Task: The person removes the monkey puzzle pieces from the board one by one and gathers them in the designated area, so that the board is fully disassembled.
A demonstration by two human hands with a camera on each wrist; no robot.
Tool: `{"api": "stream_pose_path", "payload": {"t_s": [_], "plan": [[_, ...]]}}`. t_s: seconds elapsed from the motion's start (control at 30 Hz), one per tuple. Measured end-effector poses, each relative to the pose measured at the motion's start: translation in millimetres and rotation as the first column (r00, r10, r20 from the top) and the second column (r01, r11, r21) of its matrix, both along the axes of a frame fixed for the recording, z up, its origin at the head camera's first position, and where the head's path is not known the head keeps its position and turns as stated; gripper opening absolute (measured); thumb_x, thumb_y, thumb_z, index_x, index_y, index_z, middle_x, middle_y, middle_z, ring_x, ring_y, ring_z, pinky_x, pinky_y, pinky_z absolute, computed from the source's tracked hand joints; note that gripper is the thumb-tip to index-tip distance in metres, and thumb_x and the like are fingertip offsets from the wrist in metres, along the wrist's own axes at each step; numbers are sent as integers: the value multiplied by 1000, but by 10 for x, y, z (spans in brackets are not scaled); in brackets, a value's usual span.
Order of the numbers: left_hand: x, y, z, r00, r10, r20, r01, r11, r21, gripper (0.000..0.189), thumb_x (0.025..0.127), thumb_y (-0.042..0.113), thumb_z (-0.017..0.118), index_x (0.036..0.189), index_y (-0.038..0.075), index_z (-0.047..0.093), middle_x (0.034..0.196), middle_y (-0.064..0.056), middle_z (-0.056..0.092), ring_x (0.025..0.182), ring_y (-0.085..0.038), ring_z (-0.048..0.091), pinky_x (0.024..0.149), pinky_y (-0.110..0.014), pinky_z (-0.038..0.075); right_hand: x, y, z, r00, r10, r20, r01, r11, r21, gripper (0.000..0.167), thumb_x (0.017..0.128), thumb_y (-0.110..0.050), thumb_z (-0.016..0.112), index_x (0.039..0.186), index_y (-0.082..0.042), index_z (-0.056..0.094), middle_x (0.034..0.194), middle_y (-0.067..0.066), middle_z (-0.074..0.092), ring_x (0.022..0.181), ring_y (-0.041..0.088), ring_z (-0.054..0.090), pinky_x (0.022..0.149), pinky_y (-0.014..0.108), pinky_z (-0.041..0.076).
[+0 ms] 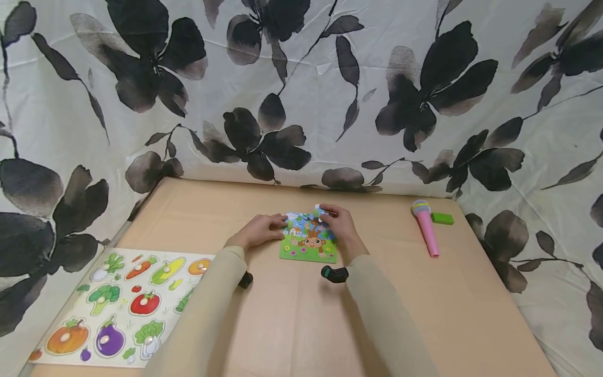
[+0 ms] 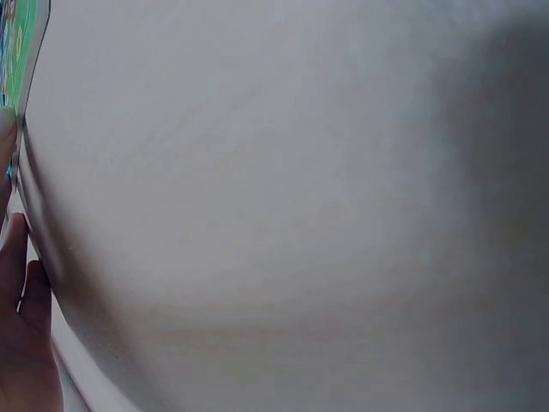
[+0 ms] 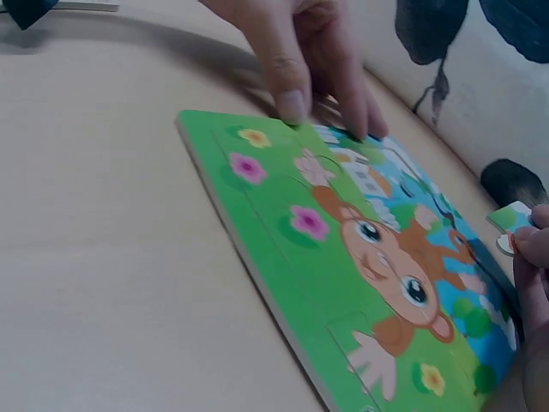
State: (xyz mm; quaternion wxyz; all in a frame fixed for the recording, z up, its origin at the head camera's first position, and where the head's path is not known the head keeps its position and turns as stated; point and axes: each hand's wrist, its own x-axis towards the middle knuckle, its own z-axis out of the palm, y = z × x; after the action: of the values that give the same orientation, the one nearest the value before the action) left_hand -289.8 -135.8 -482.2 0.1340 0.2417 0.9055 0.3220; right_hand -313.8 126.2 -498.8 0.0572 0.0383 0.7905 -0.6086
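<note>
A jigsaw puzzle board (image 1: 303, 250) with a monkey on green grass lies near the middle of the table. My left hand (image 1: 260, 230) rests at its left side, thumb and fingertips touching the edge; the right wrist view shows this left hand (image 3: 287, 51) from across the board. Over the upper right corner, my right hand (image 1: 344, 228) pinches a small puzzle piece (image 3: 512, 216) between thumb and fingers. A darker gap shows in the board under that corner. Only some left fingers (image 2: 34, 296) and a sliver of the board enter the left wrist view.
A vegetable picture board (image 1: 124, 277) lies at the front left, partly under the left sleeve (image 1: 200, 309). On the right are a pink toy microphone (image 1: 427, 230) and a green block (image 1: 443, 219). A floral cloth (image 1: 325, 94) hangs behind the table (image 1: 292, 319).
</note>
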Motion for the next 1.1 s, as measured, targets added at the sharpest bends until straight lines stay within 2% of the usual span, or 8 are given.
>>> {"api": "stream_pose_path", "payload": {"t_s": [0.13,0.23,0.43,0.57,0.93,1.1], "plan": [[-8,5,-4,1000,-1,-4,1,1000,-7,45,91,23,70,132,5,62,149,-4,46,144,-23,31,118,-45,22,1,139,-18,999,-40,5,41,996,-76,32,94,-6,64,127,-7,65,128,12,57,104,21,58,82,28,51],[-9,-4,-15,1000,-2,-9,2,1000,-11,46,91,23,70,132,5,62,149,-4,46,144,-22,31,118,-44,22,5,243,-24,998,-67,-16,65,993,-98,33,94,-4,64,127,-3,64,128,14,55,105,21,57,84,26,52],[-8,-25,-28,1000,-3,-8,2,1000,-15,45,91,24,70,132,6,62,149,-4,47,144,-23,30,118,-45,21,-16,444,-9,995,-97,-29,95,994,-60,35,94,-3,63,129,-1,61,129,17,56,110,24,55,90,28,52],[-10,-24,-26,1000,-4,-13,4,1000,-17,45,91,24,70,132,6,62,148,-4,47,144,-23,31,118,-46,21,-54,583,6,995,-97,-25,96,995,-9,34,96,-3,60,130,-1,61,130,17,55,111,25,55,88,28,52],[-15,-1,-14,1000,-5,-8,5,1000,1,45,91,22,70,131,5,63,148,-4,47,144,-23,31,118,-46,21,-94,836,54,998,-56,6,55,993,101,37,96,-1,56,133,-2,58,133,18,52,111,27,51,92,32,49],[-15,-8,-8,1000,-8,-11,8,1000,-5,45,91,23,70,132,5,62,148,-4,47,144,-23,31,118,-48,20,-114,867,46,998,-56,38,52,993,110,36,97,-1,56,133,-4,58,136,17,50,115,28,50,97,36,48]]}}
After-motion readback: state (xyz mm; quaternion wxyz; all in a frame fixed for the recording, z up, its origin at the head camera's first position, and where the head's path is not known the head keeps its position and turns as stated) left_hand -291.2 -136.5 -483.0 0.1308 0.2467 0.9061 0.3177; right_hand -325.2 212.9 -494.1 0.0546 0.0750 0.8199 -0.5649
